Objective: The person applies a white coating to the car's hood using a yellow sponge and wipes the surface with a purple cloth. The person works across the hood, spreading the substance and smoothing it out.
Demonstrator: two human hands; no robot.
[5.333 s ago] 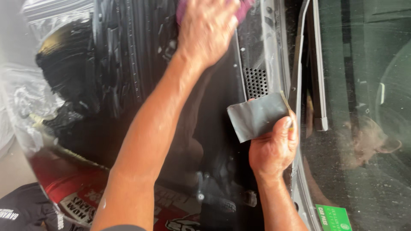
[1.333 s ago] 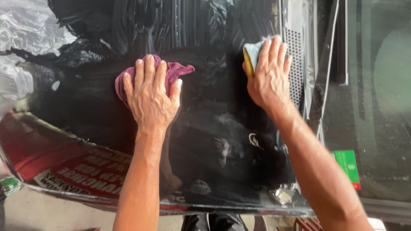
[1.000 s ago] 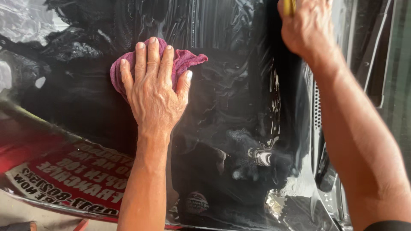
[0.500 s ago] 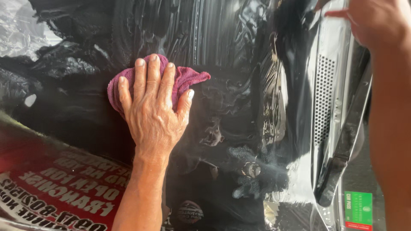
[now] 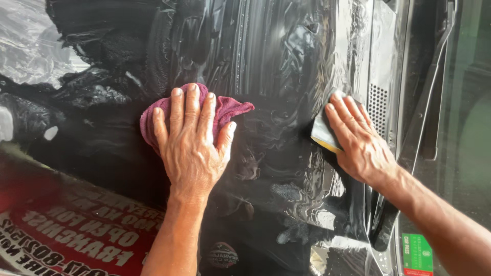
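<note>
A: What has changed in the last second or so?

B: The right hand (image 5: 364,148) has come back down. Half a second ago it was lifted off at the upper right of the frame; now it lies flat on the glossy black car bonnet (image 5: 276,66), right of centre, pressing a small grey pad with a yellow edge (image 5: 322,133) against the paint, just beside the perforated vent grille (image 5: 377,105).

A: And the other hand?

B: The left hand (image 5: 192,148) has hardly shifted. It stays spread, palm down, on the crumpled maroon cloth (image 5: 225,108) at the centre left, as in the earlier views.

A: How do the fingers stand?

B: On the left, the fingers (image 5: 192,105) are apart and flat over the cloth, pinning it to the panel, not gripping it. On the right, the fingers (image 5: 348,115) lie close together, laid over the pad and holding it down; nothing is clamped in a fist.

A: So what does that mean for the work?

B: I judge both hands are again working the wet, streaked surface, the pad now at the bonnet's rear edge near the black wiper arm (image 5: 434,76). A red printed banner (image 5: 76,235) shows at lower left.
</note>
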